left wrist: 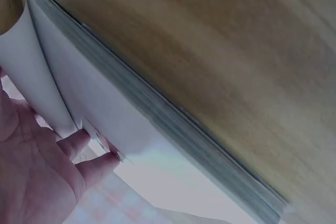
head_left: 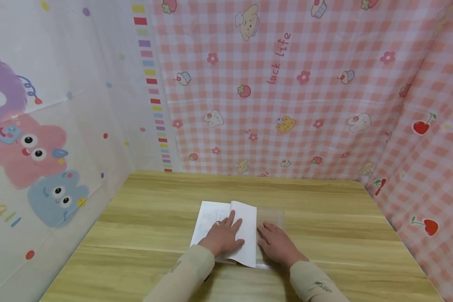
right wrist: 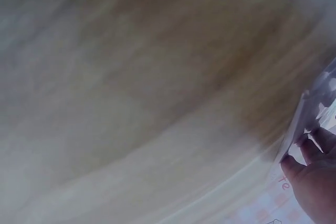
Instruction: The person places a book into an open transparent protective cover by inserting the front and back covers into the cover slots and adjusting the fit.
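Note:
A white-paged book (head_left: 248, 235) lies on the wooden table, with one page or cover flap standing slightly curled along its right side. My left hand (head_left: 222, 238) rests on the white paper with fingers spread. In the left wrist view the book's thick page edge (left wrist: 157, 114) shows, and the fingertips (left wrist: 107, 162) touch the pale surface. Past the book's right edge lies a clear plastic sheet (head_left: 274, 214). My right hand (head_left: 278, 245) rests on this sheet, fingers stretched toward the book. The right wrist view shows those fingers (right wrist: 310, 153) against the shiny plastic.
The wood-grain table (head_left: 324, 209) extends around the book on all sides. Behind it hangs a pink checked cloth (head_left: 268, 105), and a white cloth with cartoon figures (head_left: 79, 126) covers the left side.

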A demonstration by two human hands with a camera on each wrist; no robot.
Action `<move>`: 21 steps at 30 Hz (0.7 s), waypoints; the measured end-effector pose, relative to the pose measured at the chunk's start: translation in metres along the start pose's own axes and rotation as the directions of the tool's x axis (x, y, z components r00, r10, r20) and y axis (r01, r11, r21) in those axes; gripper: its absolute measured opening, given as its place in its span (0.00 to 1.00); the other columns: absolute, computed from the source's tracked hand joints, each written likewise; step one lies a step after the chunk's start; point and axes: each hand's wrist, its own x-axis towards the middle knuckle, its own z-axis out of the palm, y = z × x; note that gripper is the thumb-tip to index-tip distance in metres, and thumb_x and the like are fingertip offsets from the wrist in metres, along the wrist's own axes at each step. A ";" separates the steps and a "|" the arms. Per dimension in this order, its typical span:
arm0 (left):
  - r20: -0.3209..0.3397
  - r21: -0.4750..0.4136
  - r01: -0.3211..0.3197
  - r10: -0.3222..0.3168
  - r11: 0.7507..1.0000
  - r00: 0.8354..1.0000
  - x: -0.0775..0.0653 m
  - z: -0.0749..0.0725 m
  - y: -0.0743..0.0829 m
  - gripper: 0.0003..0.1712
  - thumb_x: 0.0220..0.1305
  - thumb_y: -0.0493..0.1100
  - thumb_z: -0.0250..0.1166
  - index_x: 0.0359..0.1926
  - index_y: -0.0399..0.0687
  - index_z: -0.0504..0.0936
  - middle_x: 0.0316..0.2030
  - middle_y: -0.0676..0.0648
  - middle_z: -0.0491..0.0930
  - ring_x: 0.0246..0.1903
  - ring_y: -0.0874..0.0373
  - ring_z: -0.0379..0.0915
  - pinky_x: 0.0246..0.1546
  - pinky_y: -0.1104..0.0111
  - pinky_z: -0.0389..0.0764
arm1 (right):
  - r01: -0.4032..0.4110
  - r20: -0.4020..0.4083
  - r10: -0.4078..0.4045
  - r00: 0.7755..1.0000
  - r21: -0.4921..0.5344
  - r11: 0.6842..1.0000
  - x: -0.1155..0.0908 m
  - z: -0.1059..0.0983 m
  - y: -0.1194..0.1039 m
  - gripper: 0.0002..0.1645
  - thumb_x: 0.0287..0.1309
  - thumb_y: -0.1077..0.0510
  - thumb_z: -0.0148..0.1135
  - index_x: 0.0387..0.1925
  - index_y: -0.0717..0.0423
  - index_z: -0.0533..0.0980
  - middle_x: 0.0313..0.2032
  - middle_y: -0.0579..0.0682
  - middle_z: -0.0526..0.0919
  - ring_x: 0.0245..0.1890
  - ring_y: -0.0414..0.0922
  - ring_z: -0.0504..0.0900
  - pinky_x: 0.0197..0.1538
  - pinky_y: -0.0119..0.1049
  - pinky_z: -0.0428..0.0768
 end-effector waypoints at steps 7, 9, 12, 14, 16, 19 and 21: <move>-0.062 0.055 0.009 -0.005 0.998 0.998 -0.006 -0.003 0.008 0.37 0.67 0.62 0.50 0.71 0.49 0.61 0.73 0.37 0.52 0.64 0.44 0.60 0.57 0.45 0.69 | 0.006 0.031 -0.004 1.000 -0.067 0.998 -0.001 0.001 -0.001 0.28 0.65 0.54 0.54 0.62 0.65 0.70 0.64 0.70 0.67 0.64 0.64 0.61 0.65 0.60 0.61; -0.066 0.078 0.012 -0.007 0.997 0.998 -0.005 -0.001 0.008 0.36 0.68 0.62 0.49 0.71 0.51 0.61 0.73 0.38 0.52 0.64 0.44 0.59 0.56 0.44 0.70 | 0.014 0.032 -0.012 0.999 -0.073 0.997 -0.002 0.001 -0.003 0.28 0.65 0.54 0.53 0.62 0.66 0.70 0.64 0.71 0.66 0.64 0.64 0.60 0.65 0.60 0.61; -0.050 0.078 0.014 -0.010 0.997 0.999 -0.003 0.000 0.008 0.35 0.68 0.61 0.48 0.71 0.53 0.61 0.73 0.40 0.50 0.65 0.44 0.57 0.57 0.44 0.69 | 0.017 0.030 -0.015 0.999 -0.075 0.997 -0.002 0.001 -0.004 0.28 0.65 0.55 0.53 0.62 0.66 0.69 0.64 0.71 0.66 0.65 0.65 0.60 0.65 0.60 0.60; -0.038 0.073 0.012 -0.010 0.997 0.999 -0.002 -0.001 0.008 0.35 0.68 0.62 0.49 0.71 0.54 0.62 0.74 0.40 0.50 0.65 0.44 0.57 0.57 0.43 0.68 | 0.016 0.028 -0.014 1.000 -0.073 0.997 -0.003 0.000 -0.005 0.28 0.66 0.55 0.53 0.62 0.67 0.69 0.64 0.71 0.66 0.65 0.64 0.60 0.66 0.60 0.60; -0.041 0.063 0.009 -0.007 0.998 0.999 -0.001 0.000 0.009 0.35 0.68 0.61 0.49 0.71 0.55 0.62 0.74 0.40 0.50 0.65 0.43 0.57 0.57 0.43 0.68 | 0.019 0.019 -0.017 1.000 -0.067 0.998 -0.003 0.000 -0.005 0.28 0.65 0.55 0.53 0.61 0.67 0.70 0.64 0.72 0.66 0.64 0.65 0.60 0.65 0.60 0.60; -0.072 0.056 0.011 -0.007 0.998 0.997 -0.002 0.000 0.012 0.34 0.68 0.60 0.50 0.70 0.54 0.64 0.73 0.39 0.52 0.64 0.42 0.58 0.56 0.41 0.68 | 0.020 0.019 -0.018 1.000 -0.073 0.997 -0.001 0.001 -0.005 0.29 0.65 0.51 0.53 0.62 0.64 0.70 0.64 0.73 0.66 0.64 0.66 0.60 0.64 0.63 0.61; -0.082 0.044 0.011 -0.008 0.999 0.997 -0.003 0.000 0.014 0.33 0.68 0.60 0.50 0.70 0.53 0.64 0.73 0.39 0.53 0.64 0.41 0.58 0.57 0.40 0.67 | 0.019 0.033 -0.016 0.999 -0.093 0.995 0.000 0.003 -0.004 0.32 0.64 0.46 0.53 0.63 0.62 0.69 0.64 0.72 0.65 0.64 0.67 0.59 0.63 0.65 0.61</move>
